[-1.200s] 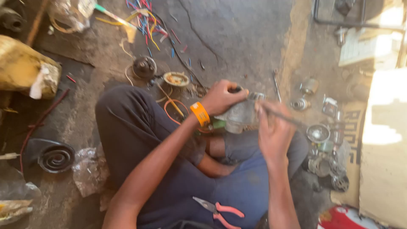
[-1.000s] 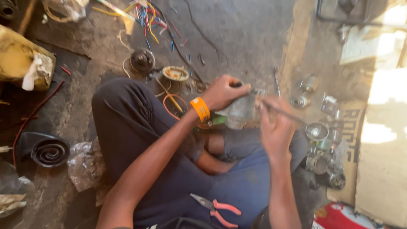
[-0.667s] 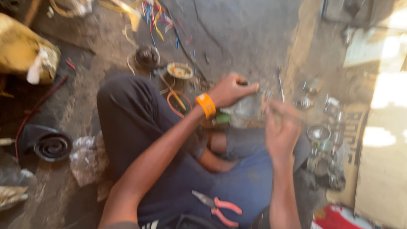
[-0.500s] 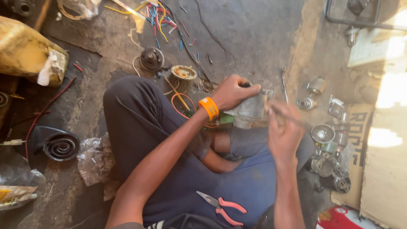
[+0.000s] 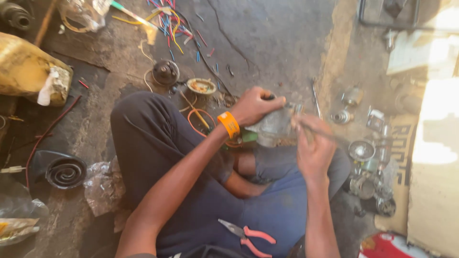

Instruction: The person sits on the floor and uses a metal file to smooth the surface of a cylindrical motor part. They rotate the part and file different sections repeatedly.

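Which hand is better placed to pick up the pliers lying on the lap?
Probably the right hand: it pinches only a thin tool, easy to put down. The left hand grips the grey metal part, steadying it. The pliers lie between both forearms.

Dull grey metal housing (image 5: 275, 126), rough cracked concrete floor (image 5: 267, 43), glossy orange wristband (image 5: 229, 124)

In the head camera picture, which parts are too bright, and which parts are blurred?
Head view: the sunlit slab at the right edge is washed out white; the right hand and its thin tool are motion-blurred; the left hand and grey metal part are slightly soft; the pliers look sharper.
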